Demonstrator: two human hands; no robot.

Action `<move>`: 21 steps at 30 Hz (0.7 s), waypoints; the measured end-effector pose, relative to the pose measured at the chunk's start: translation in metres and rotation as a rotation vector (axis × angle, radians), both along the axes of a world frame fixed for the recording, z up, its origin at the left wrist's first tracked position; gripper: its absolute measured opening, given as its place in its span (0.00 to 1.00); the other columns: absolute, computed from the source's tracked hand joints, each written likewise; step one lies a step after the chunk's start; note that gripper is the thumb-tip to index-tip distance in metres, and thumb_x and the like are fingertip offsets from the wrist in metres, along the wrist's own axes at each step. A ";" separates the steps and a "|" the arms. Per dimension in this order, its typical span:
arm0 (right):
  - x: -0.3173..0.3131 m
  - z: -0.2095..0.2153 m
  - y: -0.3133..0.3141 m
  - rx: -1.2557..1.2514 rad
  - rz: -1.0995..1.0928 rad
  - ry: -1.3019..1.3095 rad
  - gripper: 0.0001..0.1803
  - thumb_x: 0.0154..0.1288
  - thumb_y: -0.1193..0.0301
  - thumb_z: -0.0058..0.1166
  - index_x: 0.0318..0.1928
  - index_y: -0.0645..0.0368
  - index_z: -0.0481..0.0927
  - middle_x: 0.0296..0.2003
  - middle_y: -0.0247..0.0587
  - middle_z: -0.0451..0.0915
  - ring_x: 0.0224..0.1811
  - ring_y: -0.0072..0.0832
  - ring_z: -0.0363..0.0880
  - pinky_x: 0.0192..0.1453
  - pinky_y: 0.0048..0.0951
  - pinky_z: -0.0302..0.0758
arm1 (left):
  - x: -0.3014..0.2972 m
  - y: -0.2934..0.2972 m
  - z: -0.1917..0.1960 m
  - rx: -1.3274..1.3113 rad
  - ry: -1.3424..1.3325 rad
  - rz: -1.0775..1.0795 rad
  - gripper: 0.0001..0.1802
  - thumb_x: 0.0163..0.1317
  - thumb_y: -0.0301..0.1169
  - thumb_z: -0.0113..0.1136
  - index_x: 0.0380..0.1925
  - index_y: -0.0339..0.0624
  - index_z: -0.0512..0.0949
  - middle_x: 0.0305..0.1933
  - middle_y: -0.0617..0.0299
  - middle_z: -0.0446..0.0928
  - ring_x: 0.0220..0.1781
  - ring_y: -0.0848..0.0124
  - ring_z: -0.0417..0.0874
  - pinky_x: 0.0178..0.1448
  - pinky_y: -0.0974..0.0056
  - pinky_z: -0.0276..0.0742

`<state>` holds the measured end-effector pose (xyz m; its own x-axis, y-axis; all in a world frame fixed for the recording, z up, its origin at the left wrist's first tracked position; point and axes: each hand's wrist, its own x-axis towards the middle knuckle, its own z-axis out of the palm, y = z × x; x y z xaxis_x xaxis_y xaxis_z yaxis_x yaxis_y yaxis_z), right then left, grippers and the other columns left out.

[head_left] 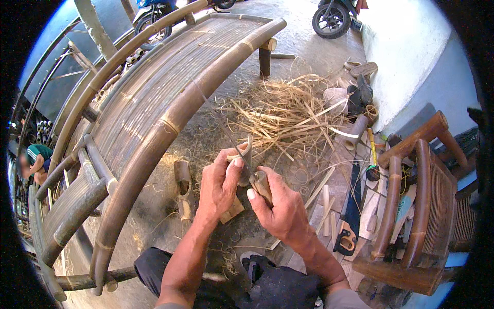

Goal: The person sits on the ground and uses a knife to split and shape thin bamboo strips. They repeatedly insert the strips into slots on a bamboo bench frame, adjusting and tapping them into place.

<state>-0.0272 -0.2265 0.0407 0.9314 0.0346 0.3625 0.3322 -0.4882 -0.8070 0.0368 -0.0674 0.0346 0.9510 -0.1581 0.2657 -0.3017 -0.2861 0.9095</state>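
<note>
My right hand [282, 208] is closed round the wooden handle [262, 188] of a long, thin knife. Its narrow blade [221, 122] runs up and to the left, past the fingers of my other hand. Between the thumb and fingers of my left hand [220, 181] is a short, curved piece of bamboo [247, 152], with the blade against or very close to it. The fingers partly hide the bamboo, so its full shape does not show. Below my hands, a small wooden block [232, 210] lies on the floor.
A large bamboo bench [170, 121] fills the left side. Beyond my hands lies a heap of bamboo shavings [288, 113]. A handsaw [351, 211], tape measure [372, 172] and bamboo chair [411, 206] are at right. A hollow bamboo section [182, 177] stands left; a person [38, 159] is far left.
</note>
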 end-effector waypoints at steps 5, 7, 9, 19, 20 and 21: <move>0.000 -0.004 0.002 -0.060 -0.043 -0.085 0.29 0.70 0.63 0.58 0.64 0.68 0.69 0.42 0.64 0.83 0.39 0.56 0.86 0.39 0.47 0.84 | 0.000 -0.004 -0.001 -0.057 -0.024 0.015 0.18 0.77 0.37 0.52 0.57 0.39 0.80 0.27 0.63 0.78 0.29 0.79 0.73 0.35 0.67 0.72; 0.000 -0.004 0.002 -0.062 -0.041 -0.071 0.29 0.70 0.63 0.57 0.64 0.69 0.69 0.41 0.64 0.83 0.39 0.56 0.86 0.38 0.47 0.84 | 0.000 -0.005 -0.001 -0.064 -0.014 0.015 0.18 0.77 0.37 0.51 0.57 0.38 0.80 0.27 0.64 0.78 0.29 0.79 0.73 0.36 0.67 0.73; -0.001 -0.003 0.001 -0.057 -0.027 -0.022 0.28 0.71 0.63 0.57 0.63 0.69 0.69 0.40 0.64 0.83 0.39 0.57 0.86 0.38 0.48 0.84 | -0.001 -0.004 -0.004 -0.063 0.000 0.004 0.18 0.77 0.37 0.51 0.57 0.38 0.80 0.28 0.64 0.78 0.30 0.79 0.74 0.36 0.67 0.73; 0.001 0.024 -0.010 -0.062 -0.043 0.145 0.18 0.74 0.62 0.53 0.53 0.63 0.70 0.28 0.60 0.83 0.32 0.59 0.84 0.33 0.54 0.80 | 0.024 0.003 0.039 -0.165 -0.197 0.158 0.23 0.78 0.43 0.48 0.58 0.35 0.78 0.60 0.52 0.80 0.59 0.64 0.80 0.66 0.57 0.72; 0.001 0.026 -0.011 -0.050 -0.025 0.142 0.18 0.74 0.62 0.53 0.52 0.63 0.70 0.27 0.60 0.83 0.31 0.60 0.84 0.33 0.54 0.80 | 0.030 0.005 0.059 -0.157 -0.377 0.228 0.23 0.76 0.42 0.53 0.58 0.35 0.78 0.57 0.54 0.81 0.57 0.64 0.81 0.64 0.58 0.73; 0.002 0.028 -0.011 -0.038 -0.008 0.137 0.17 0.74 0.61 0.52 0.51 0.63 0.70 0.26 0.61 0.82 0.31 0.60 0.84 0.33 0.55 0.79 | 0.035 0.008 0.082 -0.135 -0.396 0.365 0.23 0.74 0.42 0.57 0.58 0.35 0.79 0.54 0.56 0.82 0.54 0.64 0.81 0.61 0.59 0.75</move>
<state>-0.0254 -0.2372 0.0690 0.9724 0.0383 0.2300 0.2158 -0.5218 -0.8253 0.0714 -0.0592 0.1164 0.7611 0.2232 0.6090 -0.5310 -0.3248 0.7826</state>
